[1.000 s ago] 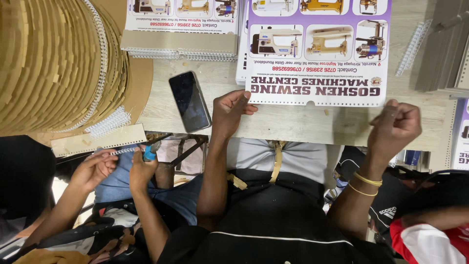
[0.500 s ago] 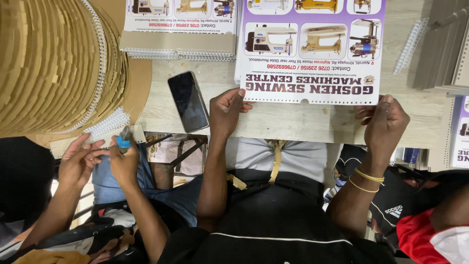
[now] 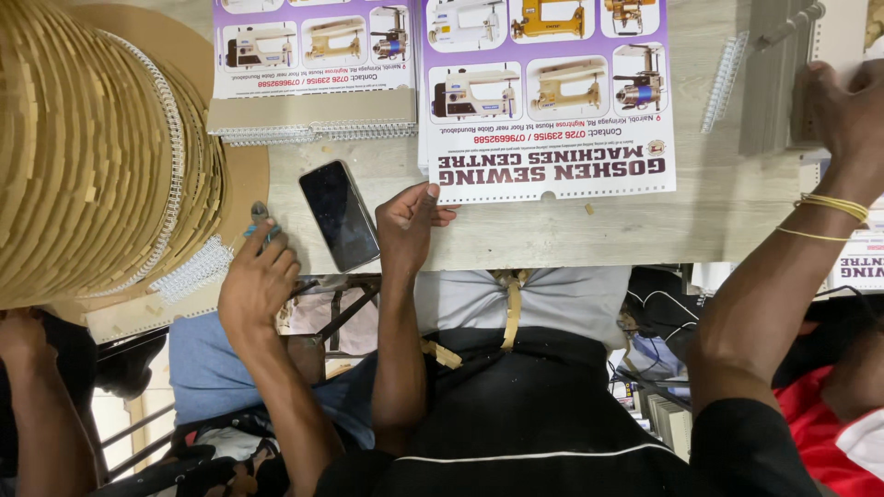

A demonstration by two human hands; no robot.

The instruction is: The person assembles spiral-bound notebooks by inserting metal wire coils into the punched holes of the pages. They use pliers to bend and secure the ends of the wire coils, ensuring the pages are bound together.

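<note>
A purple-and-white calendar sheet [image 3: 552,138] printed with sewing machines lies on the wooden table [image 3: 700,221]. My left hand [image 3: 405,230] pinches its near left corner. My right hand [image 3: 843,101], with yellow bangles on the wrist, rests far to the right against a grey stack of boards [image 3: 769,83]. The frame edge cuts off part of that hand, so its grip is unclear.
A dark phone [image 3: 339,216] lies left of my left hand. A co-worker's hand [image 3: 258,281] holds a blue-handled tool by a large brown spool of binding wire [image 3: 92,147]. A second wire-bound calendar [image 3: 313,55] and a loose wire strip [image 3: 723,83] lie further back.
My right hand left the sheet's right corner and moved up and right to the grey stack. The co-worker's hand shifted right, next to the phone. My left hand kept its corner.
</note>
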